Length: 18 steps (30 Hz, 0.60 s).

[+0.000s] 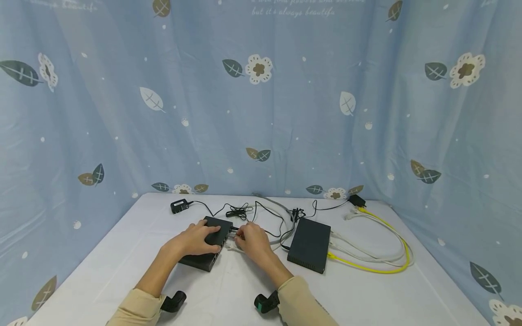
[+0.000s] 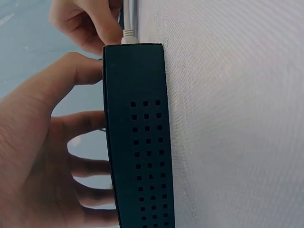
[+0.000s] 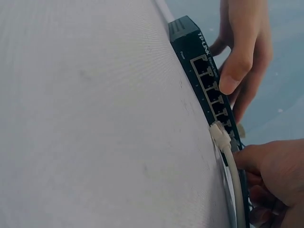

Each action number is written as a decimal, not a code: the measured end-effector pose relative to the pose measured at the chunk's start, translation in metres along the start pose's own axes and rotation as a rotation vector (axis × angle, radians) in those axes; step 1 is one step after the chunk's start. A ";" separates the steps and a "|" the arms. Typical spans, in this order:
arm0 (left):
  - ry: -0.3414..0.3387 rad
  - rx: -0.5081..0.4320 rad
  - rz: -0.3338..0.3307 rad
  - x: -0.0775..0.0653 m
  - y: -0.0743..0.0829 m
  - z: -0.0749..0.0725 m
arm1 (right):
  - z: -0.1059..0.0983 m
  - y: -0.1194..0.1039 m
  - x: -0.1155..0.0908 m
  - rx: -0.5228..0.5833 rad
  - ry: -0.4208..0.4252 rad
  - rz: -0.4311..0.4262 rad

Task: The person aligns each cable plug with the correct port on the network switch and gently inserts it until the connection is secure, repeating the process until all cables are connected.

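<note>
My left hand rests on top of a black network switch, fingers spread over its lid and thumb near the port edge. At that switch's row of ports, my right hand has its thumb and fingers curled in a pinch around a network cable at the port side; the plug itself is mostly hidden by the fingers. A white cable plug shows just beside the ports in the right wrist view, close to the right fingertips. Several ports nearer the left thumb have no plugs in them.
A second black switch lies to the right, with white cables and a yellow cable at its side. Black power adapters lie at the back left and back right. Thin black cords tangle between the switches. A patterned curtain hangs behind.
</note>
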<state>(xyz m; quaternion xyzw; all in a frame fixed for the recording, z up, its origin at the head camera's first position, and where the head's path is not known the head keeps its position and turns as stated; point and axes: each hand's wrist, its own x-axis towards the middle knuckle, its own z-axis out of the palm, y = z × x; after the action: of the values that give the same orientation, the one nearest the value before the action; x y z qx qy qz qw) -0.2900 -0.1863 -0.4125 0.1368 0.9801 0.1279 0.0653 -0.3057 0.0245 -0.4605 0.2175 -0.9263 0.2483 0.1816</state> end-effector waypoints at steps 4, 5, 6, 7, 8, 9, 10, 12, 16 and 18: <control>-0.004 0.002 -0.002 -0.001 0.001 -0.001 | -0.003 -0.001 0.000 0.017 -0.034 -0.001; -0.004 0.002 -0.002 -0.001 0.001 -0.001 | -0.004 -0.001 0.001 0.029 -0.051 -0.002; -0.004 0.001 -0.002 -0.002 0.001 -0.001 | -0.006 -0.001 0.001 0.039 -0.065 -0.009; -0.005 -0.001 -0.002 -0.002 0.002 -0.001 | -0.008 -0.001 0.001 0.047 -0.080 -0.016; -0.005 -0.002 -0.003 -0.003 0.002 -0.001 | -0.009 0.000 0.001 0.058 -0.099 -0.018; -0.006 -0.005 -0.004 -0.003 0.003 -0.002 | -0.011 0.000 0.001 0.069 -0.114 -0.018; -0.005 -0.009 -0.003 -0.004 0.003 -0.002 | -0.013 0.000 0.002 0.080 -0.126 -0.018; -0.005 -0.012 -0.002 -0.004 0.004 -0.003 | -0.017 0.001 0.002 0.101 -0.144 -0.010; -0.002 -0.012 0.004 -0.005 0.003 -0.003 | -0.019 0.004 0.002 0.116 -0.157 0.022; -0.001 -0.016 0.008 -0.005 0.002 -0.002 | -0.019 0.005 0.002 0.116 -0.157 0.031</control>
<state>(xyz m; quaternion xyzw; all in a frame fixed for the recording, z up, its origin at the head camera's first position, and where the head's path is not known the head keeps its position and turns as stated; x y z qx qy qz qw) -0.2850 -0.1859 -0.4094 0.1401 0.9785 0.1359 0.0663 -0.3053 0.0382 -0.4463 0.2319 -0.9251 0.2863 0.0917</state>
